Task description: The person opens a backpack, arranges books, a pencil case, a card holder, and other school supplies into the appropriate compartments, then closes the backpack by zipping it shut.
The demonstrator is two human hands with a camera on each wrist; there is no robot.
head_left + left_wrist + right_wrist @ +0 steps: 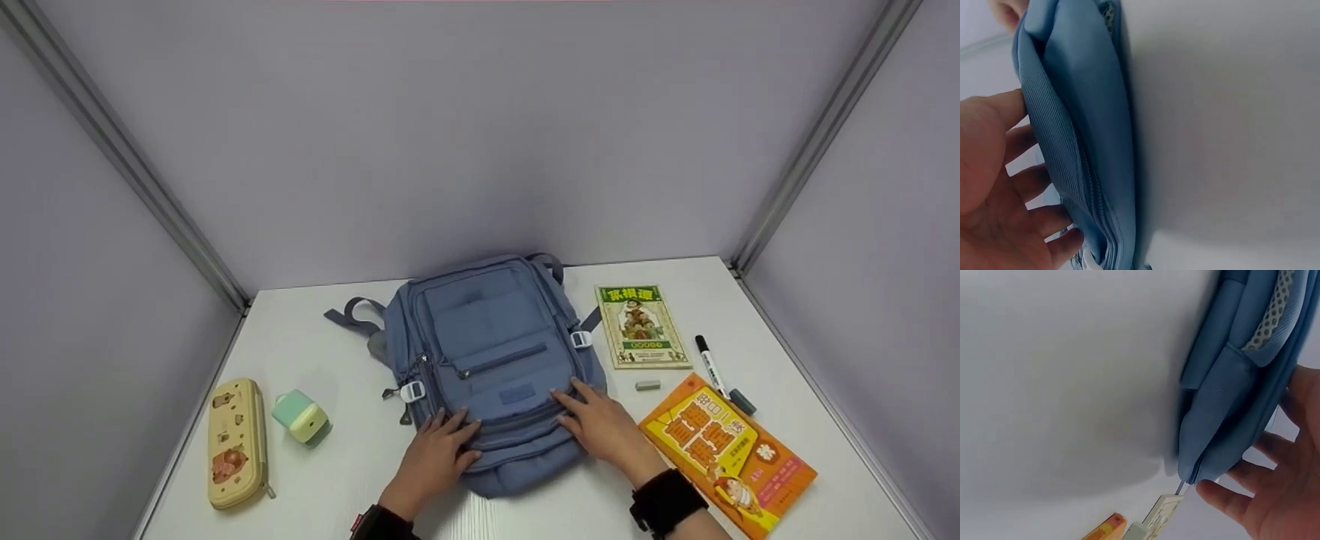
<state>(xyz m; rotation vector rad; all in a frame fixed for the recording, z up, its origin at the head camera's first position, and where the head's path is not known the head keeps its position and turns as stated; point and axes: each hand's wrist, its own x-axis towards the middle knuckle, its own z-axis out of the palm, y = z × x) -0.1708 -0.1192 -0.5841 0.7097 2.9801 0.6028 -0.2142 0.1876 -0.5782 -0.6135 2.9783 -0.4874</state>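
A blue backpack [487,322] lies front side up on the white table, its bottom end toward me. My left hand [439,457] rests on its lower left part with the fingers spread. On the lower right part, next to the fabric label, lies my right hand [604,424], fingers extended as well. In the left wrist view the fingertips of the left hand [1010,185] touch the backpack's edge [1089,112]. The right wrist view has the right hand [1275,478] with its fingers along the other side of the backpack [1219,399].
At left lie a yellow pencil case [236,442] and a green-and-yellow block-shaped object [301,416]. Right of the backpack are a green-titled booklet [643,326], a small grey eraser-like piece [648,385], a black-capped marker [711,367] and an orange book [731,454]. Grey panels [480,135] surround the table.
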